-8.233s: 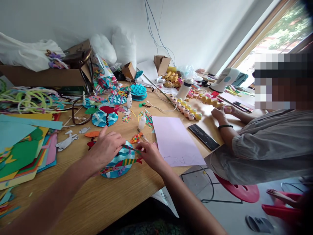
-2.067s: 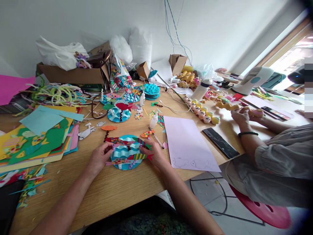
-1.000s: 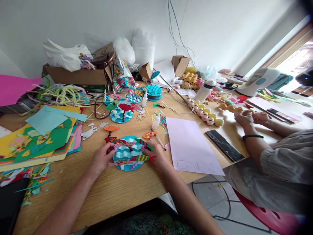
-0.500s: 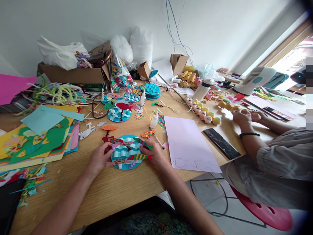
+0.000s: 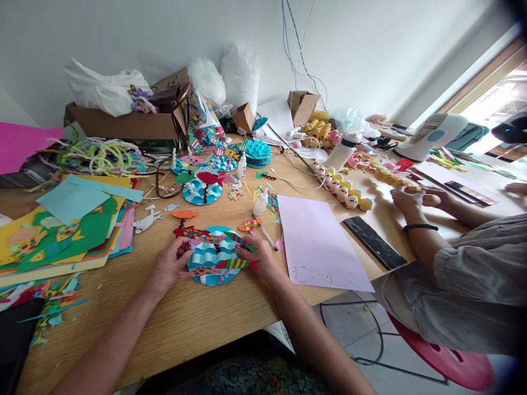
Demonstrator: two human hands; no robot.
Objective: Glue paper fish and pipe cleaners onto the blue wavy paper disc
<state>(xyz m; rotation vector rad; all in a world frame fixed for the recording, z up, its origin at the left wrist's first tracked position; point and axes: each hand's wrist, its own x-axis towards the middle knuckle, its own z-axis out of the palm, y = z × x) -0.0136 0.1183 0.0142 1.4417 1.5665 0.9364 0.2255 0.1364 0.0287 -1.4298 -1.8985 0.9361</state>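
A round blue paper disc (image 5: 220, 278) with wavy light-blue strips lies in front of me, several patterned paper fish fixed on it. At its left edge my left hand (image 5: 169, 264) is closed, thumb and fingers pinching a small purple pipe cleaner (image 5: 191, 245) by the red dotted fish (image 5: 190, 232). My right hand (image 5: 263, 258) closes on the right edge, by the green striped fish (image 5: 234, 238); its fingertips pinch another purple coil, partly hidden. A yellow-striped fish (image 5: 233, 264) sits between the hands. Just behind the disc lie an orange dotted fish (image 5: 250, 225) and an orange paper piece (image 5: 185, 214).
A glue bottle (image 5: 261, 203), a pen (image 5: 265, 236) and a lilac sheet (image 5: 323, 241) with drawn fish are at right, then a black phone (image 5: 374, 241). Coloured paper (image 5: 93, 263) is stacked left. A co-worker's hands (image 5: 411, 200) hold something yellowish. Finished wave discs (image 5: 201, 192) stand behind.
The view has shifted very slightly. Both my hands keep their place on the disc. Another hand has appeared at the far right edge.
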